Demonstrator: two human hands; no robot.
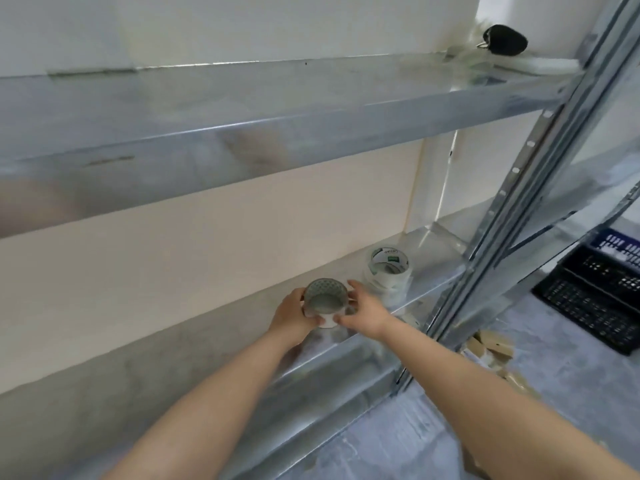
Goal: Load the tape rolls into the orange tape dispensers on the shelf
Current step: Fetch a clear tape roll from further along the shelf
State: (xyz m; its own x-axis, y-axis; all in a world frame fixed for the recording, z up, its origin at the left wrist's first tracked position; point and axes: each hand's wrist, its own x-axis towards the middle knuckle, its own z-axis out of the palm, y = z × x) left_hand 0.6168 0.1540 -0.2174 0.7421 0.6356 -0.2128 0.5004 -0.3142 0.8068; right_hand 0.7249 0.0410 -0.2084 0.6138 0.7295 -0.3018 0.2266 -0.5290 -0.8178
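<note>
Tape roll [325, 301] sat gripped between left hand [292, 318] and right hand [363, 311], hole upward; stacked rolls [386, 275] lay at two o'clock, nearer the right

Label inside stacked tape roll [388, 264]: lettering blurred, unreadable.

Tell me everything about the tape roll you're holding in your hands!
The tape roll is a short, wide ring, pale, with a whitish lower edge and a grey hollow middle facing up. A criss-cross pattern shows on its far rim. The left hand grips its left side, the right hand pinches its right side, over the lower metal shelf. Whether it rests on the shelf is unclear.
</note>
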